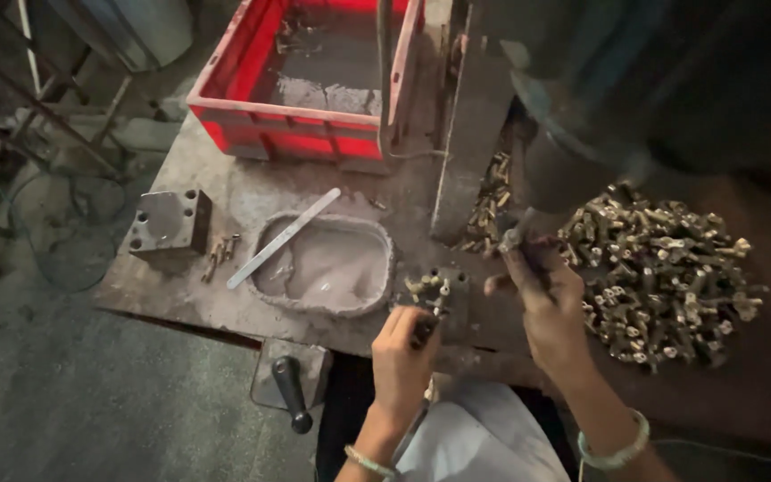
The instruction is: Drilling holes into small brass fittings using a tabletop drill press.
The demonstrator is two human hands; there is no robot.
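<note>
A small cluster of brass fittings [428, 287] sits on the fixture, touching the left hand [403, 353] — fingers closed around a dark tool beneath it. Just beside, the right hand [542, 299] pinches 1 small fitting under the machine. Right of that: 1 big heap of brass fittings [662, 277]. Further left, 1 grey tray [325, 266], 1 red crate [305, 71].

Left hand [403, 344] fisted low; right hand [542, 299] raised, grip apparently pinched.

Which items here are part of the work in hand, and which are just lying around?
In use: left hand on a fixture of small brass parts; right hand holding one part; brass parts pile.

Lying about: red crate, metal block, flat strip, grey tray.
</note>
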